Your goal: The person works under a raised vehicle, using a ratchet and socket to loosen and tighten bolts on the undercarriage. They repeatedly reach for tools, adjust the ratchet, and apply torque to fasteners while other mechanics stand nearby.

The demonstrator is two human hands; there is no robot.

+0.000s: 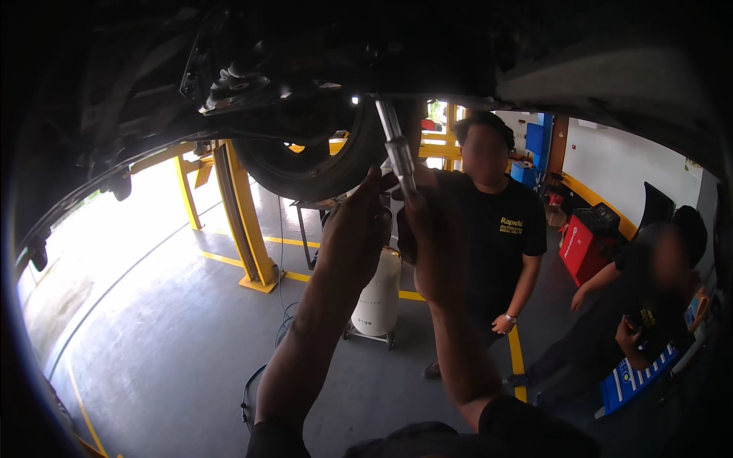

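Overhead is the dark underside of a raised car [282, 53], with a wheel [252, 164] hanging behind my hands. A chrome socket tool [393, 145] reaches up to the underbody, its upper end against or close to it. My right hand [424, 244] is wrapped round the lower part of that tool. My left hand [355, 221] is raised just left of it, fingers curled; what they hold, if anything, is hidden. The spot where the tool meets the car is dark and hard to make out.
Yellow lift post [240, 214] at left; white tank [374, 298] on wheels below, hoses on the floor. A person [489, 229] in black stands facing me; another person [649, 298] is low at right by a blue-and-white board [634, 382]. Red cabinet [584, 244] behind them.
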